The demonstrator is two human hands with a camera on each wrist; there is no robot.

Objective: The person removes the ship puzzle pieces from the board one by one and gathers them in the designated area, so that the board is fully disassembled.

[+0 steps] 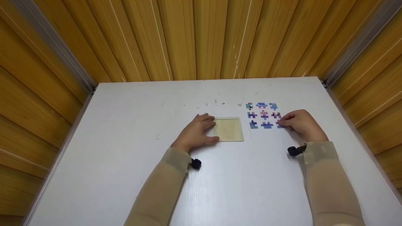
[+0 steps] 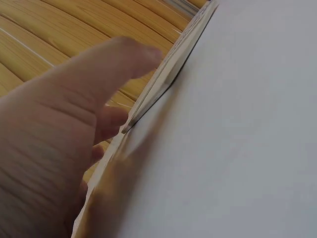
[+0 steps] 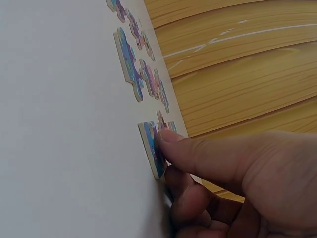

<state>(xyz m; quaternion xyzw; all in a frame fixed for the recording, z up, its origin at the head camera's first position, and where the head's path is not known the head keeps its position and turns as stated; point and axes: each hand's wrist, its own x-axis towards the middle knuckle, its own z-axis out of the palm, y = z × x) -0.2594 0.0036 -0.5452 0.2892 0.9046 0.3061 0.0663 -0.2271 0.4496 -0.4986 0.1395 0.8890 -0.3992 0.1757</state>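
Note:
My left hand point(image 1: 198, 130) lies along the left side of a shallow square puzzle tray point(image 1: 241, 129), its fingers spread. The thumb reaches over the tray's near left corner, and other fingertips meet its left edge and far left corner. My right hand point(image 1: 303, 125) is at the near right corner of a grid of loose jigsaw pieces, where thumb and fingers pinch a blue and purple jigsaw piece point(image 3: 147, 136). That piece appears low at the table surface, partly covered by the fingers. Beside it lies another blue and purple piece point(image 1: 267, 125).
Several jigsaw pieces point(image 1: 264, 115) lie spaced apart in three rows to the right of the tray. Small dark marks point(image 1: 215, 101) dot the white table point(image 1: 132, 125) beyond the tray. Wood-patterned walls point(image 1: 179, 40) rise behind and at both sides.

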